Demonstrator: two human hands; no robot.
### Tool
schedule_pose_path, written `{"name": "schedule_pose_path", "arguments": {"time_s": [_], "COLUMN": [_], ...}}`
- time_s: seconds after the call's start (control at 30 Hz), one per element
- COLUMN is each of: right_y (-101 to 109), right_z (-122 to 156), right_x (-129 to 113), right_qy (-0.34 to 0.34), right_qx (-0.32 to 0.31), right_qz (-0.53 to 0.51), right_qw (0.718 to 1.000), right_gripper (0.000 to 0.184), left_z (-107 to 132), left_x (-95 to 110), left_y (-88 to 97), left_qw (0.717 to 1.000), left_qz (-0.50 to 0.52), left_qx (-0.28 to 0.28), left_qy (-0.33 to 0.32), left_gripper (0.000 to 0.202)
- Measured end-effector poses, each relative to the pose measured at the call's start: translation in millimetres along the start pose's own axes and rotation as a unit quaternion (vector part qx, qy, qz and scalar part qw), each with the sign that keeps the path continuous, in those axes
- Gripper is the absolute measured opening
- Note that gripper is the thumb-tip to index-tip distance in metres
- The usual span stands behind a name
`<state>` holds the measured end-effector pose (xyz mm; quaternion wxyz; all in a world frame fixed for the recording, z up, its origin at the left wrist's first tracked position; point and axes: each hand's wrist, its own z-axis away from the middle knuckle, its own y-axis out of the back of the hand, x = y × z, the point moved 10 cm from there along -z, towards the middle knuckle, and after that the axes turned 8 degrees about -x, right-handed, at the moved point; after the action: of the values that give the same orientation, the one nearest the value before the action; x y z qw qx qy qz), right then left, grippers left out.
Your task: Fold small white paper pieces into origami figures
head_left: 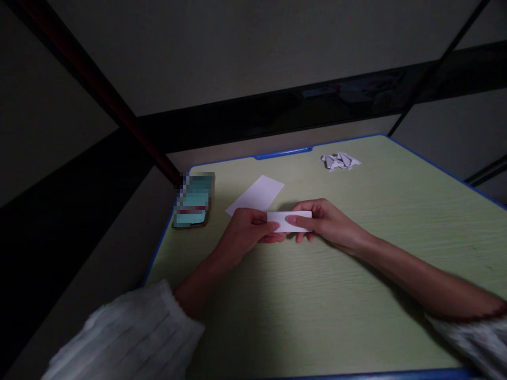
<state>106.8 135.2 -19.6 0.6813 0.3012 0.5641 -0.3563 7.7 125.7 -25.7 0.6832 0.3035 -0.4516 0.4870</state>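
A small folded strip of white paper (282,217) is held level between both hands, over the middle of the table. My left hand (249,228) grips its left end, thumb on top and fingers underneath. At the right end, my right hand (322,219) pinches it the same way, with the thumb lying across its face. Just behind my left hand, a flat white sheet of paper (257,194) lies slanted on the tabletop. Folded white paper pieces with pointed tips (339,161) rest farther back on the right.
The light green table (317,311) has a blue edge and a blue handle-like strip (284,153) at the back. A phone (194,200), its screen lit and blurred, lies at the left edge. Behind stands a panelled wall with a dark glossy band (277,116).
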Motion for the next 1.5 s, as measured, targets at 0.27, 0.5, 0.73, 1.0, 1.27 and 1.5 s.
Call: {"name": "schedule_pose_path", "arguments": {"time_s": [0.27, 0.5, 0.73, 1.0, 1.27, 1.5], "right_y": [-2.7, -0.4, 0.2, -0.2, 0.4, -0.3], "right_z": [-1.5, -1.2, -0.5, -0.8, -1.0, -0.5], "right_x": [0.3, 0.4, -2.4, -1.3, -1.6, -2.1], "right_qy": [0.035, 0.041, 0.046, 0.045, 0.048, 0.043], "right_qx": [0.041, 0.049, 0.051, 0.054, 0.05, 0.051], "right_qz": [-0.077, -0.081, -0.07, -0.084, -0.09, -0.079], "right_qw": [0.996, 0.995, 0.995, 0.994, 0.994, 0.995], "right_gripper": [0.021, 0.02, 0.021, 0.018, 0.018, 0.019], "left_z": [1.1, 0.1, 1.1, -0.3, 0.9, 1.2], "left_x": [-1.5, -2.4, -1.6, -2.2, -3.2, -3.9], "left_y": [-3.7, -4.6, -6.6, -6.6, -5.7, -5.0], "left_qw": [1.0, 0.999, 0.999, 0.998, 0.999, 1.0], "left_qz": [0.019, 0.042, 0.045, 0.049, 0.027, -0.001], "left_qx": [-0.006, -0.014, -0.016, -0.025, -0.018, -0.008], "left_qy": [-0.005, -0.013, -0.012, -0.02, -0.005, 0.009], "left_gripper": [0.003, 0.008, 0.01, 0.008, 0.007, 0.006]}}
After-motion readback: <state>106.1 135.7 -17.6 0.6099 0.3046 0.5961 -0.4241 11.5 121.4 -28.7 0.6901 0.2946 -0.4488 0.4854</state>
